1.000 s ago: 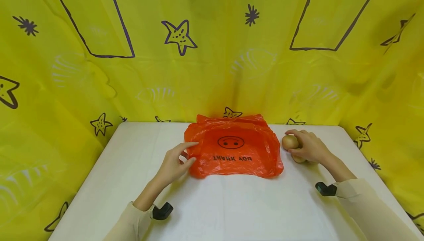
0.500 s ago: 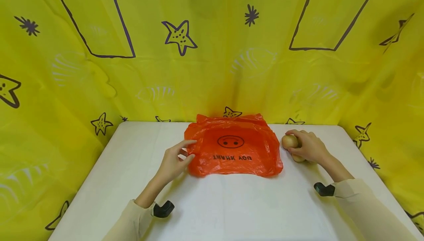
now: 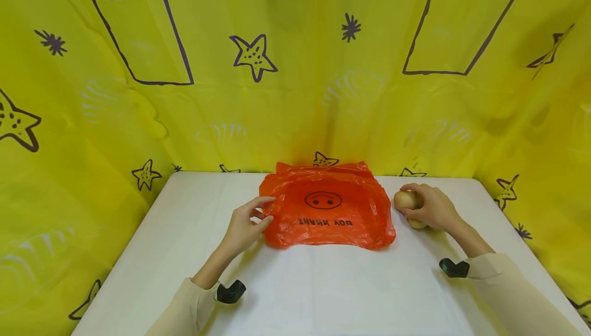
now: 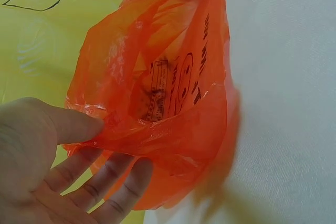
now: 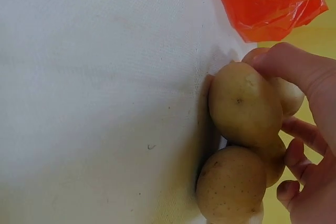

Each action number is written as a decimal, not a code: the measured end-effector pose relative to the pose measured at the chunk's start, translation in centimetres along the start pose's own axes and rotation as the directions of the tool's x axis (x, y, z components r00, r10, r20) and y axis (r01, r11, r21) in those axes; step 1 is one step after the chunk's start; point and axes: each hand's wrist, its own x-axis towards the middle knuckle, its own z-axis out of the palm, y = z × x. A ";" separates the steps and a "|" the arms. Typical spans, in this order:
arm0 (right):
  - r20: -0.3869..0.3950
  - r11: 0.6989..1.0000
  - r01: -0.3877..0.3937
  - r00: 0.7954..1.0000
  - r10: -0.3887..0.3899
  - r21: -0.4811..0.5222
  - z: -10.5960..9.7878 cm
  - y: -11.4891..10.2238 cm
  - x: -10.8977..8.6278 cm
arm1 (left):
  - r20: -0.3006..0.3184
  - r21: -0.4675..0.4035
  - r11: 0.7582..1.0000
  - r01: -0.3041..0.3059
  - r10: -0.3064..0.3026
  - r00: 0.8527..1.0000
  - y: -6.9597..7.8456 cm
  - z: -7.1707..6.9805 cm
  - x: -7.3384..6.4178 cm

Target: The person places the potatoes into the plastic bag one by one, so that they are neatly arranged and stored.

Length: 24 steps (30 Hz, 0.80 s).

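An orange-red plastic bag (image 3: pixel 323 210) lies on the white table, printed with a smiling face and THANK YOU, upside down in the head view. At its left side my left hand (image 3: pixel 244 225) pinches the rim, thumb inside the mouth and fingers outside, as the left wrist view shows. The bag's mouth gapes there, with dark print inside. To the right of the bag, my right hand (image 3: pixel 431 205) grips a potato (image 3: pixel 405 200) between thumb and fingers. More potatoes (image 5: pixel 244 103) sit close together under and beside this palm, partly hidden by the hand in the head view.
The white table (image 3: pixel 314 290) ends at a yellow curtain (image 3: pixel 295 95) with starfish and shell drawings, which closes in the back and both sides. Each wrist wears a black camera mount (image 3: pixel 231 292) at the cuff of a cream sleeve.
The head view has tilted slightly, so the whole scene sits a little lower. Both hands keep their places at the bag and the potatoes.
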 end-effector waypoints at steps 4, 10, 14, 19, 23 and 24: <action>-0.032 0.999 0.012 0.999 -0.010 0.043 0.0 0.1 -0.3 | -0.001 0.000 1.000 0.022 -0.022 1.000 0.1 0.0 0.0; -0.039 0.994 -0.040 0.998 0.045 0.106 -0.5 0.2 -0.8 | 0.002 -0.001 1.000 0.030 -0.030 1.000 0.1 0.0 0.1; -0.059 0.992 -0.039 0.997 0.046 0.117 -1.0 0.0 -1.1 | 0.000 -0.008 0.999 0.039 -0.039 0.999 0.2 -0.1 0.1; -0.055 0.989 -0.068 0.996 0.076 0.132 -1.8 -0.5 -1.8 | 0.003 -0.015 0.999 0.045 -0.045 0.999 0.2 0.0 0.1; -0.055 0.988 -0.076 0.995 0.084 0.137 -2.5 -0.9 -2.5 | -0.003 -0.013 0.999 0.032 -0.032 0.999 0.3 0.0 0.2; -0.065 0.988 -0.069 0.995 0.078 0.140 -2.6 -1.1 -2.6 | -0.005 -0.012 0.999 0.030 -0.030 1.000 0.3 0.0 0.2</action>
